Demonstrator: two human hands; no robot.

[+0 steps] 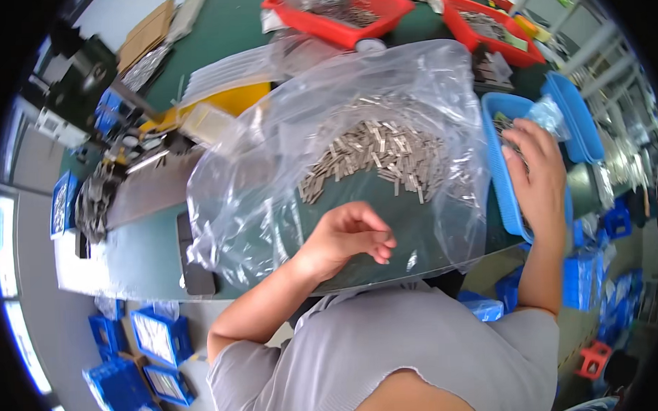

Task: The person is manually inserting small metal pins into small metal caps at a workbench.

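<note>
Small flat metal strips [374, 149] lie in a loose heap on a clear plastic sheet or bag [249, 208] across the green table. In front of the heap, above the near part of the plastic, is my left hand [344, 237]. Its fingers are curled in with the thumb close to them; whatever they may hold is too small to make out. My right hand [536, 165] reaches over a blue plastic basket [500, 178] at the right. Its fingers are bent but apart, with the tips near small parts inside, and nothing shows in its grasp.
Red bins [345, 32] of metal parts stand at the back. A second blue basket [576, 121] is beyond my right hand. Left of the plastic lie a dark phone-like slab [195, 257], a yellow tray [235, 100] and a bench machine [78, 84]. Blue crates [163, 334] stand on the floor.
</note>
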